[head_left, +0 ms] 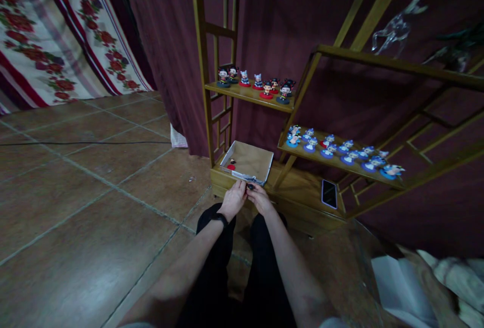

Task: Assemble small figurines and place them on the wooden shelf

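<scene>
My left hand [234, 198] and my right hand [259, 198] meet just in front of a shallow cardboard box [252, 159]. Their fingers close from both sides around a small dark object [250, 187], mostly covered and too small to name. Inside the box, at its left, is a small figurine [232, 161] with a red base. Some crumpled clear wrapping [249, 177] lies along the box's near edge.
The box stands on the low board of a wooden shelf [295, 179]. Several figurines fill an upper left shelf [245, 91] and a middle right shelf [340, 160]. A phone [328, 194] lies to the right. Glass horse ornament [393, 30] stands higher up.
</scene>
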Motion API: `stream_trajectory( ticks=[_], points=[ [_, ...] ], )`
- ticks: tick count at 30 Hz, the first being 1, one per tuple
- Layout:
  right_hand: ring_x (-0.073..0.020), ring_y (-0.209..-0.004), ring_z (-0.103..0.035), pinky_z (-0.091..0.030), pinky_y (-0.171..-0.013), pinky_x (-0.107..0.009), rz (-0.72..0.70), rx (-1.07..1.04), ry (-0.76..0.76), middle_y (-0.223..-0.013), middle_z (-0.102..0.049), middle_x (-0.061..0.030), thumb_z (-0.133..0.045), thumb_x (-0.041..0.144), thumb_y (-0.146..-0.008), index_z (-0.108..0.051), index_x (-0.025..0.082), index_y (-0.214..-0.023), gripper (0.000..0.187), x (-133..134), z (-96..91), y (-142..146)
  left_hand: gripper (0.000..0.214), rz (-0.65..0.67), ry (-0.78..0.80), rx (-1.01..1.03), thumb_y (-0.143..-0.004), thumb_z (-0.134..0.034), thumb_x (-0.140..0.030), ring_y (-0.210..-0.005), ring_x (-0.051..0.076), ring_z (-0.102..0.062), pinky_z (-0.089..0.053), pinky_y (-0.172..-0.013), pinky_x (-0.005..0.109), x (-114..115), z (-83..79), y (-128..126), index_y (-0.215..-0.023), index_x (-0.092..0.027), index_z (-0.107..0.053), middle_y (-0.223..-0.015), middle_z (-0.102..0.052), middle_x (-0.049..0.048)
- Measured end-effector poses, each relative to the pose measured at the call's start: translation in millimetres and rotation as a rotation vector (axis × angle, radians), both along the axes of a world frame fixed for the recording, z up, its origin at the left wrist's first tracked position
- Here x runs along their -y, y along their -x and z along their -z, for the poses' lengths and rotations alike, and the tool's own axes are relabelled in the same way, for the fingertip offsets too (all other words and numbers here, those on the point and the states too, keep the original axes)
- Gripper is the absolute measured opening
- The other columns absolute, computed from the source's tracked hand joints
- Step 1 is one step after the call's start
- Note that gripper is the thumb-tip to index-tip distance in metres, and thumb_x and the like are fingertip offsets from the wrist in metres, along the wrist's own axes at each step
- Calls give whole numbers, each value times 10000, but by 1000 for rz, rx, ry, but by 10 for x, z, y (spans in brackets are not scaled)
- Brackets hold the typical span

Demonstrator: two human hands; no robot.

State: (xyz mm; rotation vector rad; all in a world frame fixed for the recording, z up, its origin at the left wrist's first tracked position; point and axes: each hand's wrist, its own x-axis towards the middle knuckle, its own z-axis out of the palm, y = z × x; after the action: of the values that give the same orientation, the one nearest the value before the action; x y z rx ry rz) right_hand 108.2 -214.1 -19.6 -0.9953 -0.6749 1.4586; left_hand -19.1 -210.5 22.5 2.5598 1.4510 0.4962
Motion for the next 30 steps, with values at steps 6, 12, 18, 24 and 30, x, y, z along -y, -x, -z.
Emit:
stream_trajectory(
  ticks=[6, 12, 18, 24, 30],
  points=[
    [-150, -818, -590, -449, -747, -281, -8, 1, -14, -873, -651, -1, -721, 213, -521, -638, 234, -871, 361, 2, -15, 7, 285, 3, 75, 98, -810, -450, -235, -966, 190, -533, -430, -738, 258, -18, 9, 15, -1091, -198, -423, -1085, -497, 89],
    [-159, -813, -599, -450, -723, -279, 4, 27, 18, -871, -664, -5, -727, 257, -526, -638, 226, -858, 345, -2, -20, -1, 325, -8, 156, 308, -767, -526, -268, -916, 186, -553, -428, -745, 266, -84, 82, 8, -1081, -198, -484, -1063, -530, 76],
    [-150, -765, -605, -448, -694, -264, -8, 35, 23, -848, -679, -28, -724, 321, -545, -647, 180, -817, 316, -1, -27, -6, 309, 44, 386, 683, -622, -665, -253, -780, 163, -551, -426, -735, 269, -260, 206, 22, -907, -152, -604, -810, -613, 25],
    [-134, -708, -607, -455, -678, -269, 12, 10, 69, -823, -683, -32, -719, 316, -567, -658, 175, -814, 291, -6, -63, 6, 385, 61, 736, 1021, -588, -699, -287, -638, 120, -543, -417, -613, 228, -344, 266, 63, -919, -104, -627, -751, -640, 38],
    [-120, -700, -606, -441, -670, -250, -42, 25, -10, -866, -686, -35, -711, 281, -578, -667, 179, -876, 318, 4, -105, 31, 286, 7, 830, 1127, -614, -684, -340, -509, 72, -470, -357, -505, 192, -323, 248, 85, -756, -99, -624, -567, -558, -10]
  ],
)
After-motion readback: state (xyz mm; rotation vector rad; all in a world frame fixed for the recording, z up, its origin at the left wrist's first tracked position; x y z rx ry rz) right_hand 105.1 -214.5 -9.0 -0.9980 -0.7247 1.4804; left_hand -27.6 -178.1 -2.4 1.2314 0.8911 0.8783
